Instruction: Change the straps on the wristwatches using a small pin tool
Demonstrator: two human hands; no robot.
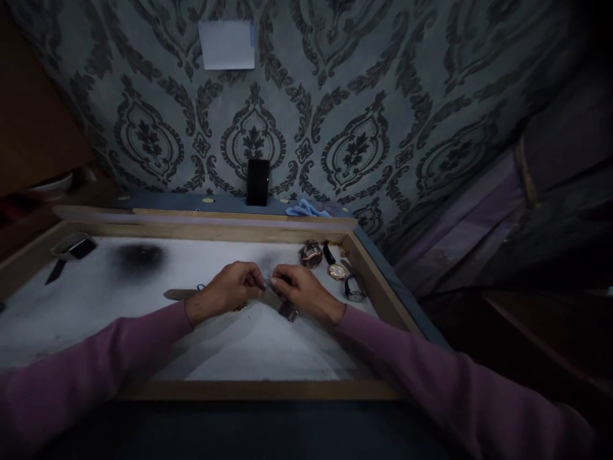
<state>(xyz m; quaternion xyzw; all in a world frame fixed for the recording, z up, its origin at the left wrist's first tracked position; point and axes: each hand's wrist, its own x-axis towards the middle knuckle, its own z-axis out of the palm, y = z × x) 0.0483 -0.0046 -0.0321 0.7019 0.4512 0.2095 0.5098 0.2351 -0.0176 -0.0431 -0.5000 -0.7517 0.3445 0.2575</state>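
Dark watch [288, 312], pale band [272, 298], just below my left hand [228, 284] and right hand [302, 287], fingers pinched together, on what I cannot tell, wooden tray [258, 389], copper-toned watch [312, 254] inside, two o'clock

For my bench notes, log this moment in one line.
left hand: curled, close to right hand; between hands: small indistinct piece; gold watch: wooden tray, right end

This looks like a home — damask-patterned wallpaper [304, 150] fills the top of the frame, a gathered lilac curtain [479, 217] hangs at the right, and a wooden cabinet [38, 115] with a pale bowl [50, 187] stands at the upper left. Across the middle, a shallow wood-framed tray [258, 390] with wristwatches [336, 271] towards its far right corner makes it part small workshop — a dimly lit one.
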